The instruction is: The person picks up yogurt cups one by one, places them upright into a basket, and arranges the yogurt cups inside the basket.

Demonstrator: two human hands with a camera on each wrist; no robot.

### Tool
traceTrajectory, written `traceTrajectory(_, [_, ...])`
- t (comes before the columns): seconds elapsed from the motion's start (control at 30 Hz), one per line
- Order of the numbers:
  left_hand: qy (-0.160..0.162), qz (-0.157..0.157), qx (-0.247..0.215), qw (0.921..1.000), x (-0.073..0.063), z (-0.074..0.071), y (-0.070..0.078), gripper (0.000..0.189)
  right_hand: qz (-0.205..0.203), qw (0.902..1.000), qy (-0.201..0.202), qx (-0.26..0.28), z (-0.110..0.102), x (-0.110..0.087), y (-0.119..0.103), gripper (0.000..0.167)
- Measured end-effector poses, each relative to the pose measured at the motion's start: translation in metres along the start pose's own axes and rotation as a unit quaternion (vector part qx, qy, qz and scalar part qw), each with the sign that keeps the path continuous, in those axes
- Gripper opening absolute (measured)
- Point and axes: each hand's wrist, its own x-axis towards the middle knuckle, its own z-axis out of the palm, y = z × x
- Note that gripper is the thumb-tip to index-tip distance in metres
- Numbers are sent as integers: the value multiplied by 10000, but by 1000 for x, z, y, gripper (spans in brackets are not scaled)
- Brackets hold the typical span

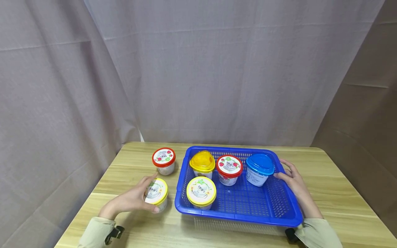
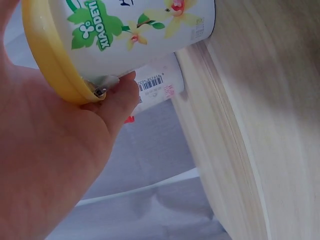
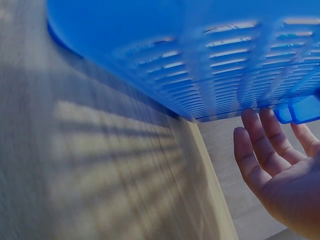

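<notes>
My left hand [image 1: 131, 198] grips a white cup with a yellow lid [image 1: 156, 193], left of the blue plastic basket [image 1: 238, 217]. Flower prints and green lettering cover that cup [image 2: 145, 30] in the left wrist view, where a finger curls at its lid rim. Whether its base touches the table cannot be told. On the basket's right side, my right hand [image 1: 294, 179] holds the rim, thumb over the edge. The right wrist view has its fingers [image 3: 267, 145] against the slotted outer wall. Behind the left hand stands a red-lidded cup [image 1: 164, 162].
Inside the basket are a yellow domed-lid cup [image 1: 202, 163], a red-lidded cup [image 1: 228, 170], a blue domed-lid cup [image 1: 258, 170] and a flat yellow-lidded cup [image 1: 201, 193]. The wooden table [image 1: 335, 182] ends at a grey curtain [image 1: 217, 86].
</notes>
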Motion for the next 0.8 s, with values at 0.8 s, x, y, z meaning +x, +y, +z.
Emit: traceTrajectory(0.8, [650,-155,213,9975,27,-7,-5,112,40,9998,32,214,0,1,2,58])
